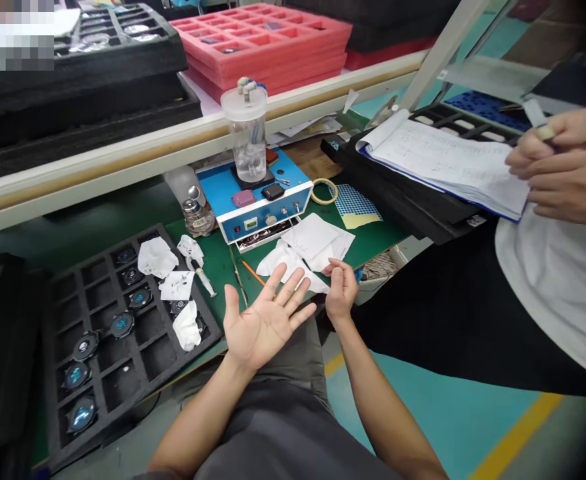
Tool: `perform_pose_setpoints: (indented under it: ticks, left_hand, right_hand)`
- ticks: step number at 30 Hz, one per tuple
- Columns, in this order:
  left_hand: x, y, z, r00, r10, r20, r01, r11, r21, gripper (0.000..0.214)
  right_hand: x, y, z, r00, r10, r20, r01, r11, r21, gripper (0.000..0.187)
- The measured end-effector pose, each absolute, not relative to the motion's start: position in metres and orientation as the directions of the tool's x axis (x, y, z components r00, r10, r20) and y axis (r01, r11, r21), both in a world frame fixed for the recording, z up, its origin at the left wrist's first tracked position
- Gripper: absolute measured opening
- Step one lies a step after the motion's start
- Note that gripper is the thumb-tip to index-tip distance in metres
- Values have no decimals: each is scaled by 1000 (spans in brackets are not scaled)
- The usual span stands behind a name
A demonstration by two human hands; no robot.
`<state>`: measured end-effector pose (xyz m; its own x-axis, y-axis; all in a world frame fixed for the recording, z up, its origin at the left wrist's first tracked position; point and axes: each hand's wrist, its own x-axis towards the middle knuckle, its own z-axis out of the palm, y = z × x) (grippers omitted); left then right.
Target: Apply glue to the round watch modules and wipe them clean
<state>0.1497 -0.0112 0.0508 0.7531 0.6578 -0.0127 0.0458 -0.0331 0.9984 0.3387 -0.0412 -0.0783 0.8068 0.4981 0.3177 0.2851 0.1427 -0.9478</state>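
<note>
My left hand (267,323) is raised palm up in front of the bench, fingers spread, with nothing in it. Beside it, my right hand (341,288) is closed, the fingers curled in near the thumb; whatever it may hold cannot be made out. Just beyond my hands lie white paper sheets (315,240) and a crumpled white wipe (275,259). An orange stick (253,272) lies behind my left hand. To the left, a black foam tray (157,353) holds several round watch parts (123,325), with crumpled wipes (157,257) and a syringe (203,279) at its right side.
A blue control box (267,223) carries a clear canister (249,150). Nearby are a glass bottle (196,213) and a tape roll (324,191). Red foam trays (263,50) stand on the upper shelf. At right, another person's hands (565,167) are over a clipboard of papers (437,153).
</note>
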Motion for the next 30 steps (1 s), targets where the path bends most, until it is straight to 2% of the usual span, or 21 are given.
perform_pose_setpoints:
  ticks: [5,7,9,11,13,15,17,20,22,25,27,30]
  left_hand:
    - [139,-13,55,724,684,-86,14,110,994,70]
    - [132,-11,57,688,721,-78,0,107,994,71]
    - [122,-9,53,646,763,30,-36,-8,999,71]
    - [111,-6,43,575,787,226,-28,-257,966,59]
    - [102,-3,29,483,767,423,107,-531,841,35]
    - [95,1,15,450,714,537,279,-684,674,24]
    - [92,3,3,480,661,576,369,-748,551,20]
    - [91,6,-7,533,609,588,418,-793,443,17]
    - [90,8,-7,548,602,581,423,-799,428,18]
    - [85,14,-2,521,641,564,428,-768,477,11]
    - [78,22,1,511,640,575,461,-768,445,34]
    - [67,36,-1,503,585,636,509,-795,329,49]
  right_hand:
    - [335,-41,-79,798,500,337,326,113,-939,40]
    - [333,-41,-80,791,503,347,348,96,-933,40]
    - [332,-41,-81,781,511,359,371,82,-925,39]
    - [334,-41,-80,764,527,372,397,70,-915,37]
    - [339,-40,-74,744,544,388,430,54,-901,34]
    - [346,-36,-66,722,557,411,477,30,-879,31]
    - [353,-30,-56,683,583,439,537,7,-844,30]
    - [355,-16,-44,583,663,469,634,-10,-773,40]
    - [352,-6,-39,517,709,479,689,-12,-725,41]
    - [349,10,-33,477,722,500,743,-28,-668,19]
    - [352,17,-28,507,689,518,756,-67,-651,21]
    - [362,20,-23,578,625,525,743,-136,-656,25]
